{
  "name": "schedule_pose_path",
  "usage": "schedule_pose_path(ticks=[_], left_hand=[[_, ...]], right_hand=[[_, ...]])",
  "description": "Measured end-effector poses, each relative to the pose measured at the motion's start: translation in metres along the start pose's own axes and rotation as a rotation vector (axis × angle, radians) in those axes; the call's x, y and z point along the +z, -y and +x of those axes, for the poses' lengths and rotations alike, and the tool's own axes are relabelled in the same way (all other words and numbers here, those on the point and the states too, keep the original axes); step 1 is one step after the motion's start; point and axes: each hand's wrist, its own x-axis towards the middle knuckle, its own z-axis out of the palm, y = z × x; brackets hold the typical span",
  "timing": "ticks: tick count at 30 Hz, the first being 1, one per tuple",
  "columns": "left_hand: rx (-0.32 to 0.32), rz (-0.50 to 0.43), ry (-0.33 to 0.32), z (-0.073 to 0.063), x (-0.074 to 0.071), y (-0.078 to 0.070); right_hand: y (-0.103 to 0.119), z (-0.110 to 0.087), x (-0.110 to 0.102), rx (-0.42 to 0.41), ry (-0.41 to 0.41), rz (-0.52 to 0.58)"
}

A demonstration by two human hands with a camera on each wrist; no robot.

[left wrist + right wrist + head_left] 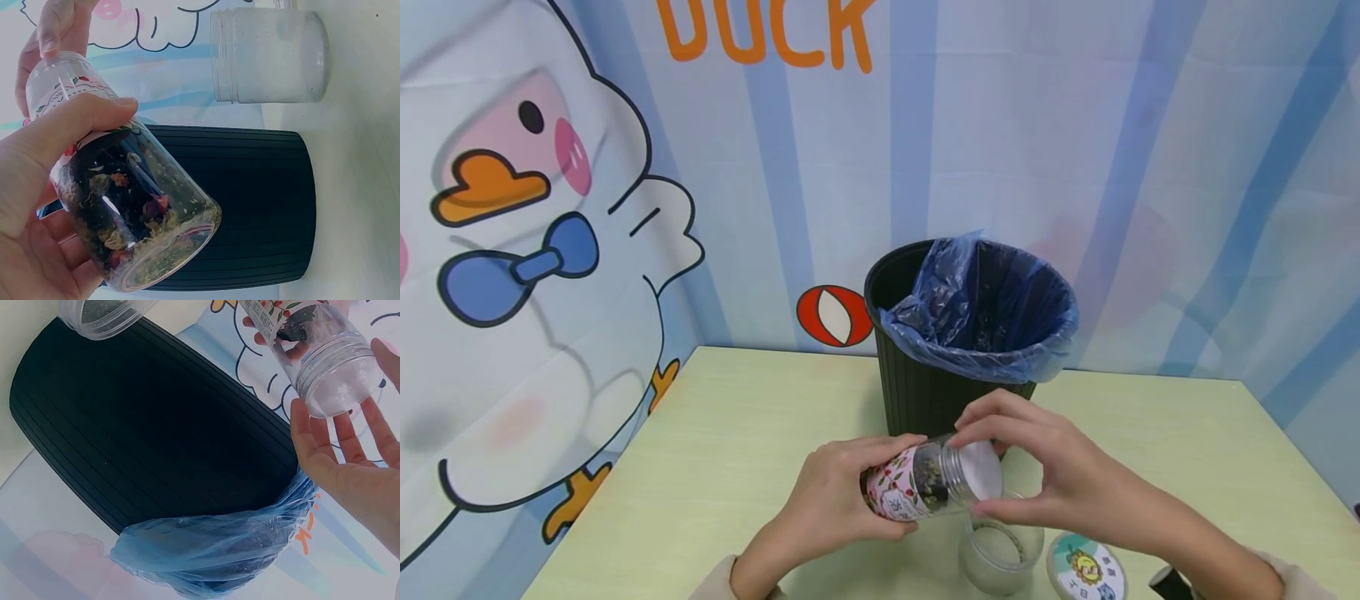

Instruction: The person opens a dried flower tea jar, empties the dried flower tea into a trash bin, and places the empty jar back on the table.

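Note:
My left hand (pixel 831 492) grips a clear jar (pixel 898 483) with a pink floral label, tilted well over on its side. Dried flowers and crumbs (pixel 140 219) show inside, gathered toward its base in the left wrist view. At its threaded mouth is a pale round cover (pixel 344 387); whether this is a lid or a seal I cannot tell. My right hand (pixel 1060 475) holds this end, thumb on one side and fingertips on the other. Below stands a second clear jar (pixel 1000 558), uncovered, partly behind the right fingers in the head view.
Beyond the hands stands a black ribbed bin (pixel 913 400) lined with a blue plastic bag (pixel 1015 358). A round lid with a sunflower picture (pixel 1086 568) lies beside the uncovered jar. Farther right, a small dark object (pixel 1168 583) is partly hidden by my right forearm.

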Motion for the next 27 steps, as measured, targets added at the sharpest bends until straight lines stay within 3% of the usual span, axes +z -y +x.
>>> schedule_pose_path(ticks=[5, 10, 18, 22, 27], left_hand=[[-0.011, -0.007, 0.008, -0.0005, 0.0007, 0.0003], [-0.028, -0.014, 0.019, -0.0015, 0.0013, -0.0003], [-0.022, 0.011, 0.003, -0.0026, 0.0018, 0.0000], [-0.022, 0.017, -0.002, -0.0026, 0.0018, 0.0000], [-0.026, 0.028, 0.004, -0.0032, 0.0024, 0.0007]], right_hand=[[-0.0009, -0.0011, 0.0000, -0.020, 0.019, -0.010], [0.0006, -0.0019, 0.0003, 0.024, 0.023, -0.033], [0.0061, -0.0022, 0.0001, 0.277, 0.012, -0.022], [0.0069, -0.0023, 0.0015, 0.344, 0.023, 0.004], [0.0049, -0.0021, 0.0031, 0.267, 0.028, 0.025]])
